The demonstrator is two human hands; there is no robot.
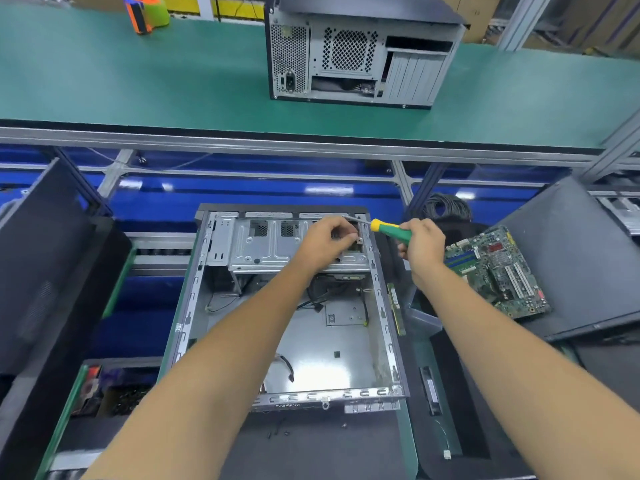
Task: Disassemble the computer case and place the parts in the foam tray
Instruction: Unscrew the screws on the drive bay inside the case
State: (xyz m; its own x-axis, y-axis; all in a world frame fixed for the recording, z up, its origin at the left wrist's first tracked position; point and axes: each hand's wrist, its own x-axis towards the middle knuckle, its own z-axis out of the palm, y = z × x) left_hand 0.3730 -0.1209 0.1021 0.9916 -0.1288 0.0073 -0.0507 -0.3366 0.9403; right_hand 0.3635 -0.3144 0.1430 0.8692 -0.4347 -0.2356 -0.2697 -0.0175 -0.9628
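Note:
An open computer case (204, 306) lies on its side in front of me, its grey metal floor bare apart from a few loose cables. At its far end sits a metal drive cage (263, 247). My left hand (323, 242) rests on the cage's right end with curled fingers pinching a small part there. My right hand (422, 245) grips a green and yellow screwdriver (389, 230), whose shaft points left to the case's far right corner. A removed motherboard (498, 271) lies to the right on a dark panel.
A second computer case (360, 53) stands on the green bench (138, 81) behind. Dark foam trays flank me, one at left (52, 271) and one at right (588, 258). A RAM stick (396, 308) lies beside the case. Small screws (277, 432) lie near the front.

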